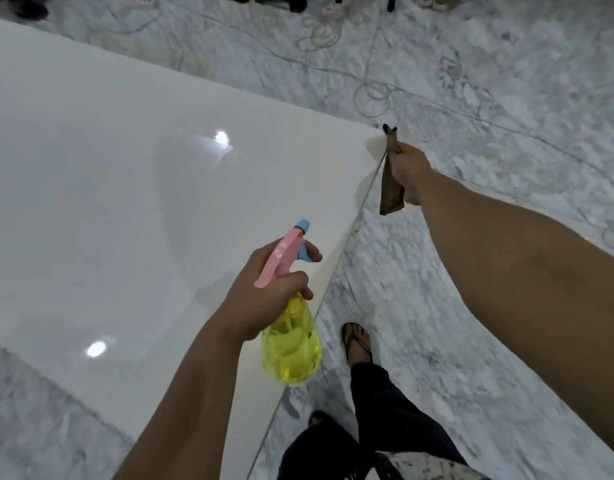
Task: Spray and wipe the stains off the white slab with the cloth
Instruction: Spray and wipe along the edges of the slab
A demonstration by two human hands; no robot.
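Note:
A glossy white slab (125,202) fills the left and middle of the head view, its right edge running diagonally down. My left hand (264,292) grips a spray bottle (291,348) with a yellow body, pink head and blue nozzle, held over the slab's right edge, one finger on the trigger. My right hand (411,174) holds a brown cloth (390,188) that hangs just off the slab's far right corner. No stains stand out on the slab from here; two light reflections show on it.
Grey-white marbled floor (472,81) surrounds the slab. White cables (371,95) lie coiled on the floor beyond the slab's corner. My legs in dark trousers and a sandalled foot (357,344) stand right beside the slab's edge. Dark objects sit along the top edge.

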